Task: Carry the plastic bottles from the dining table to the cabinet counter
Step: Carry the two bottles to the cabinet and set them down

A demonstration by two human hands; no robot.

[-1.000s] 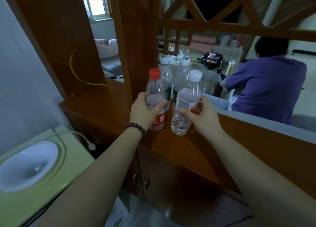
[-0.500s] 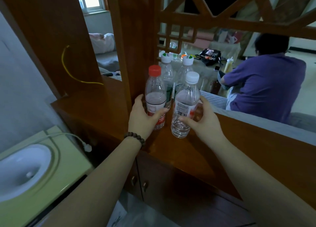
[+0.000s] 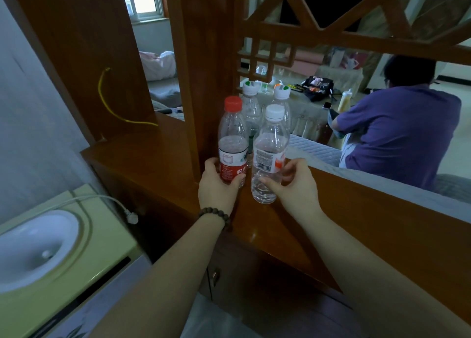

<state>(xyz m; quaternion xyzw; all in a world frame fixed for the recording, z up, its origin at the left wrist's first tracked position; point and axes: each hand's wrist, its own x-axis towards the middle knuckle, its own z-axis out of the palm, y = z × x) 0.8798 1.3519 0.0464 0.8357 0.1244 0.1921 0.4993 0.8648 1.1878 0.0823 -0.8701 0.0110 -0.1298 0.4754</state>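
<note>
a: so, starting at our fingers: our left hand is wrapped around the lower part of the red-capped bottle, thumb across the red label, fingers curled behind. it is a closed grip on the bottle.

b: and our right hand?

a: its fingers sit loosely around the white-capped bottle, thumb at the front below the label, the others bent at the right side. whether they press it or have just let go, we cannot tell.

b: where do the bottles lie from the fingers?

a: right inside them. both stand upright, long axis vertical, caps pointing up, side by side and nearly touching. the white-capped one stands on the wooden cabinet counter; the base of the red-capped one is hidden by our hand, so we cannot say if it rests there.

b: what is beyond them?

a: just behind, two more bottles with white and green caps stand upright against the wooden post.

b: so what does the coming move turn on?

a: we judge it is letting go: each hand opens and draws straight back toward us, so the upright bottles do not tip into the pair behind. both hands are equally near.
</note>
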